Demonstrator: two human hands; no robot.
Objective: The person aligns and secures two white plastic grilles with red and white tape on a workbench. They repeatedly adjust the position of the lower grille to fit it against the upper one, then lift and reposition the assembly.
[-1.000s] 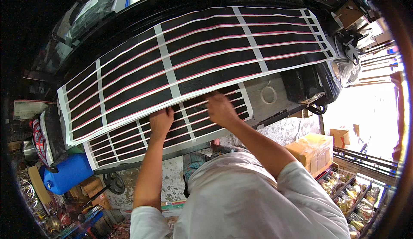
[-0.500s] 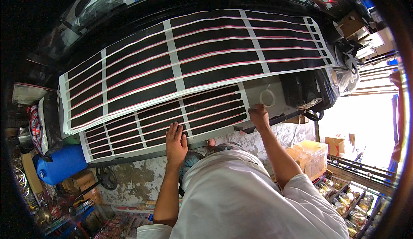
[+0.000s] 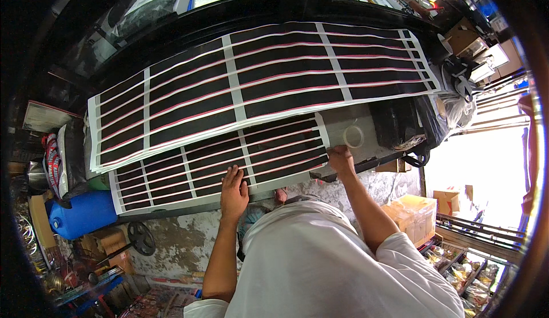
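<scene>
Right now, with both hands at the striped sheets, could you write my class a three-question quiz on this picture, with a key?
1. What lies on the worktop near the right hand?
a) a hammer
b) a pale ring
c) a cup

2. True or false: the blue jerrycan is on the left side of the picture.

3. Which hand has its fingers laid on the lower striped sheet, away from that sheet's right end?

Key: 1. b; 2. true; 3. the left hand.

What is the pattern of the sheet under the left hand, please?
The sheet has black panels divided by pale stripes, seen in the head view.
</scene>
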